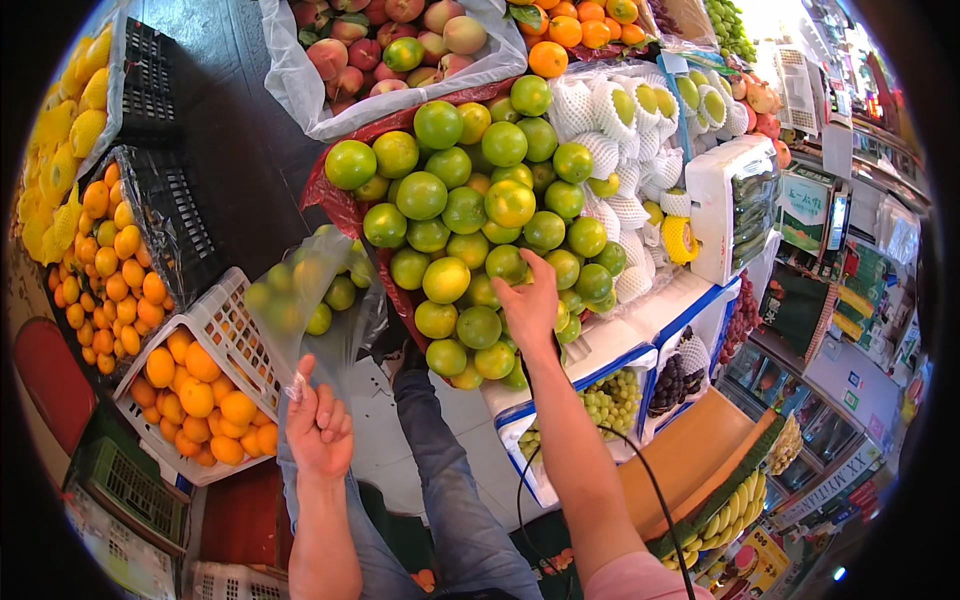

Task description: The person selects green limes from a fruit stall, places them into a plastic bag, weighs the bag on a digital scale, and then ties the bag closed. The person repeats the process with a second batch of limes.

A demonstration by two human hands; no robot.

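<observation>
A heap of green citrus fruit, some with yellow patches, fills a red-lined display in the middle. My right hand reaches onto its near side, thumb and index finger spread and touching a green citrus. The other fingers are partly hidden. On the left, my left hand is closed, pinching the edge of a clear plastic bag between thumb and finger. The bag hangs blurred beyond the hand. Several green citrus show through or behind the plastic; whether they lie inside it I cannot tell.
Crates of oranges and small orange citrus stand left. Peaches lie in a lined box at the far side. Foam-netted fruit and a box of green grapes are right. A black cable runs along my right arm.
</observation>
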